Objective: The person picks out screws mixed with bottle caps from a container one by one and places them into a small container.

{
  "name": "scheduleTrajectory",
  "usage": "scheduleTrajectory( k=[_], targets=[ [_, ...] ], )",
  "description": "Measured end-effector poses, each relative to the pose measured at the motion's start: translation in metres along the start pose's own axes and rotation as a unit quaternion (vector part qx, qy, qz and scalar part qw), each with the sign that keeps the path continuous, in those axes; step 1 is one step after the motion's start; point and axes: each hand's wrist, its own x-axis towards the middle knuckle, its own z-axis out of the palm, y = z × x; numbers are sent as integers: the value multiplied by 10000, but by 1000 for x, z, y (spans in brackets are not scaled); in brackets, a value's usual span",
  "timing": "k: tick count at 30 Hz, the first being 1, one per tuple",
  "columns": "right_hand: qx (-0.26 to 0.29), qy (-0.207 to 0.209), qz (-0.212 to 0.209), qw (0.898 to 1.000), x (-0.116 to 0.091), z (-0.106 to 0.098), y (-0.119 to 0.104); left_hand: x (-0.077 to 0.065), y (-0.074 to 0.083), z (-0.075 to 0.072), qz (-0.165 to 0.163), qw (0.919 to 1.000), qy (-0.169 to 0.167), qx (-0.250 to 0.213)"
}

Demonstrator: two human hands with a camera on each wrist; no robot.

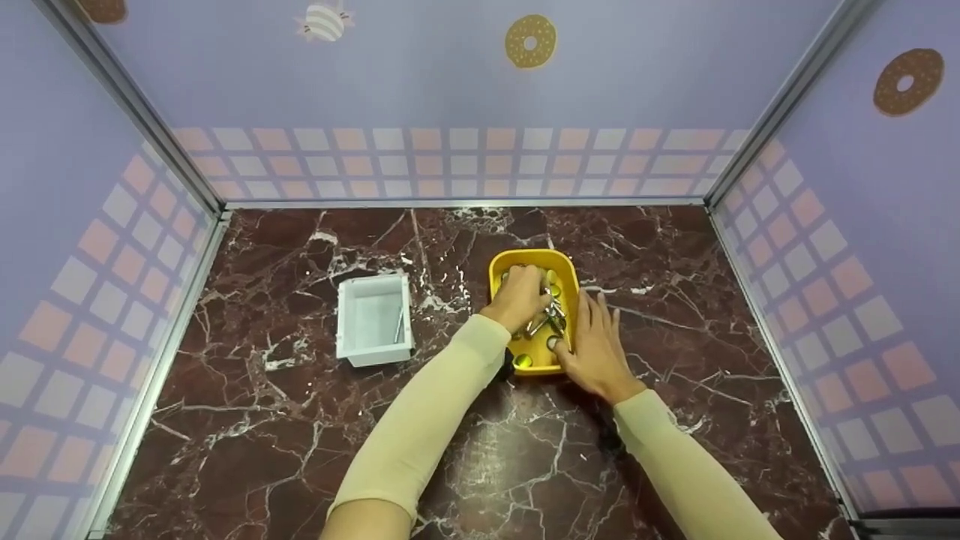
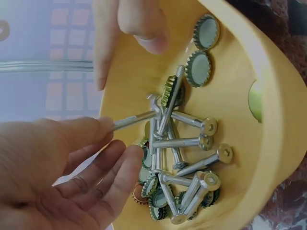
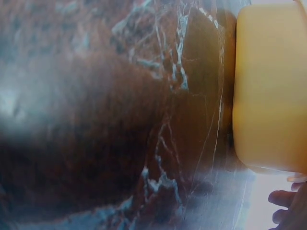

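Note:
A yellow plastic bin [image 1: 533, 352] holds several silver bolts [image 2: 192, 143] and several bottle caps [image 2: 198, 68]. My left hand [image 1: 517, 298] reaches into it. In the left wrist view that hand pinches the shank of one bolt [image 2: 132, 120] between thumb and fingers, its far end among the piled bolts. At the bin's right side, my right hand [image 1: 598, 351] holds the wall, thumb inside and fingers stretched along the outside. The right wrist view shows the bin's outer side [image 3: 271, 91], with part of a hand at the lower right corner.
A white rectangular bin [image 1: 373, 356] stands to the left of the yellow one, with a thin silver bolt [image 1: 399, 324] inside. Both sit on a dark red marbled surface [image 1: 300, 435]. Patterned panels [image 1: 450, 90] enclose the back and sides.

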Motion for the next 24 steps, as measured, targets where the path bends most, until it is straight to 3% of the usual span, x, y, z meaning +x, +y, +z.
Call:
scheduleTrajectory(
  k=[5,9,12,18,24],
  targets=[
    [2,-22,10,10000,-2,0,0,2,-6,3,54,9997,28,-256],
    [2,47,4,10000,-4,-1,0,-12,5,-10,-100,9989,-160,-424],
    [36,21,25,10000,-5,-1,0,-18,8,-15,-91,9988,-51,-475],
    [11,59,39,10000,-1,-1,-1,-21,6,-25,-72,9977,27,-680],
    [13,31,36,10000,-1,0,-2,-27,0,-31,-186,9969,-104,-753]
  ],
)
